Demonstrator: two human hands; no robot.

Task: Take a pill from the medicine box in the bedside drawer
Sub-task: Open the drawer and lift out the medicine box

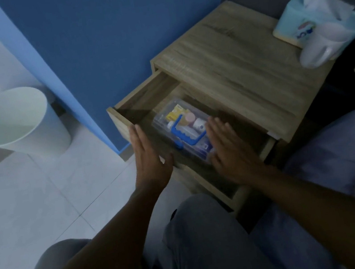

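Note:
The wooden bedside drawer (135, 111) stands pulled out. Inside lies a clear plastic medicine box (183, 121) with a blue handle on its lid; small bottles and a yellow packet show through it. My left hand (149, 155) hovers flat and open just left of the box, over the drawer's front edge. My right hand (225, 147) is open at the box's right side, its fingers close to or touching the box wall. Neither hand holds anything.
The nightstand top (231, 71) carries a blue tissue pack (316, 17) and a white plastic jug (319, 49) at the back right. A white waste bin (19, 123) stands on the tiled floor to the left. My knees are below, bedding at right.

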